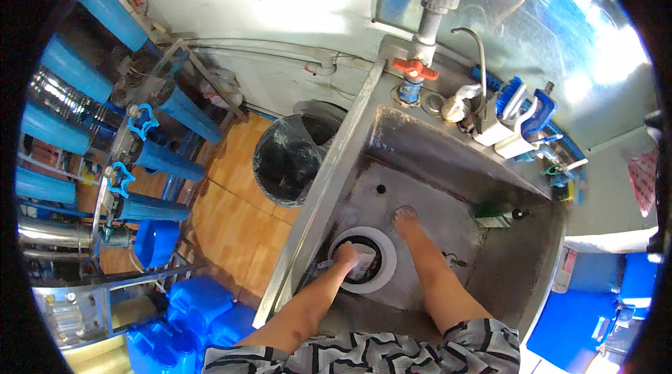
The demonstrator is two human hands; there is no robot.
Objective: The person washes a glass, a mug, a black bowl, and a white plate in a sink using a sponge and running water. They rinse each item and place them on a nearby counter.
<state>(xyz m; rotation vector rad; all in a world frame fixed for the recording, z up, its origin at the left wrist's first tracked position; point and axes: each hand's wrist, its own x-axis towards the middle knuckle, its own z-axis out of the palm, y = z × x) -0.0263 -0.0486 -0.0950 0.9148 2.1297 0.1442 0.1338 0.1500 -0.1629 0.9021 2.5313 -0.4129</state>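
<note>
My left hand (pixel 344 255) is over a round bucket with a broad white rim (pixel 386 270) and dark inside, at the left of the steel sink's floor (pixel 420 279). Its fingers are closed on a whitish object (pixel 365 263) whose exact kind I cannot make out. Farther in, my right hand (pixel 404 221) reaches down to the sink's floor beside a small round, pale patch. Its fingers look closed there, and what they hold, if anything, is hidden. A dark round hole (pixel 381 189) shows up and left of it.
A dark green bottle (pixel 493 217) lies against the sink's right side. At the back stand a red-handled valve (pixel 416 69), a thin curved tap (pixel 481 52) and white holders (pixel 514 137) with blue brushes. Left are a lined black bin (pixel 285 164), blue filter housings (pixel 189 115) and blue jerrycans (pixel 192 311).
</note>
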